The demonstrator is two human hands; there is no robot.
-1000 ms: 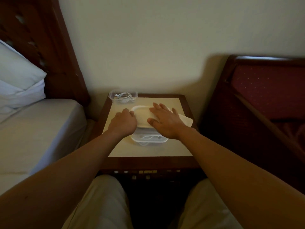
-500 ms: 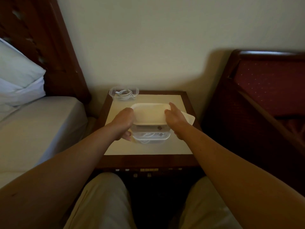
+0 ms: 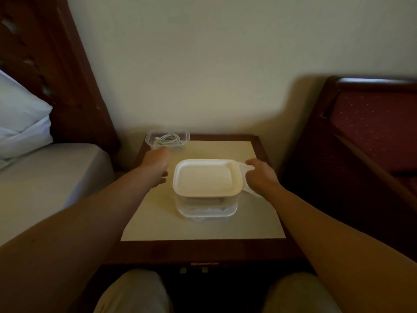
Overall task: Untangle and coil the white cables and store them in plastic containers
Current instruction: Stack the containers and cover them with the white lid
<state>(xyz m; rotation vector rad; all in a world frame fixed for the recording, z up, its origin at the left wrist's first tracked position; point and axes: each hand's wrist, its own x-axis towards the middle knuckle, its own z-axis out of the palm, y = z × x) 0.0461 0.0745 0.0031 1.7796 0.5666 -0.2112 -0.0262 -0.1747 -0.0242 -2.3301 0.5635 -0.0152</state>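
Observation:
A clear plastic container (image 3: pixel 206 211) with a white lid (image 3: pixel 204 177) pressed on it stands in the middle of the nightstand; a white cable shows faintly through its wall. My right hand (image 3: pixel 259 177) is at its right side, fingers closed on a second, loose white lid (image 3: pixel 241 166) lying there. My left hand (image 3: pixel 155 161) is left of the container, off it, holding nothing and stretched toward the back. At the back left corner stands an open clear container (image 3: pixel 149 138) with a coiled white cable (image 3: pixel 169 139) inside.
The nightstand (image 3: pixel 203 229) has a pale top and a dark wooden frame. A bed (image 3: pixel 45 177) with a pillow (image 3: pixel 20 118) is at the left, red upholstered wooden furniture (image 3: pixel 361 143) at the right. The wall is right behind. My knees are below the front edge.
Both hands have let go of the lidded container. My left hand moved back and left toward the open container; my right hand moved right onto the loose lid.

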